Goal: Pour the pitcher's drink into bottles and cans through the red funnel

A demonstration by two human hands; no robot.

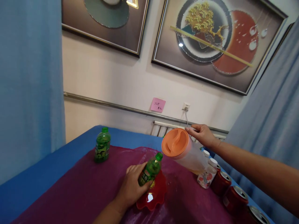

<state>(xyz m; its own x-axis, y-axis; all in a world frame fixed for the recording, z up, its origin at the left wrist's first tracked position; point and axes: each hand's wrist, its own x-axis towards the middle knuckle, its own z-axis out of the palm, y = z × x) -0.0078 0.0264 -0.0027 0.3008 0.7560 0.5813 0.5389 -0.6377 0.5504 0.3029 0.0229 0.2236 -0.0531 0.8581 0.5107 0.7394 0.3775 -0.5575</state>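
My left hand (132, 186) is closed around a green plastic bottle (149, 170) with a green cap, tilted to the right over a red flower-shaped dish (153, 195) on the purple cloth. In my right hand (202, 134) is the handle of a clear plastic jug (187, 154) with an orange lid, raised above the table and tipped towards me. A little pale orange liquid lies in the jug's lower side. The jug's lid is just right of the bottle's cap.
A second green bottle (102, 148) stands upright at the far left of the purple cloth (81, 186). Two small white-capped bottles (206, 174) and a row of red cans (234, 196) line the right edge. Blue curtains hang on both sides; framed pictures are on the wall behind.
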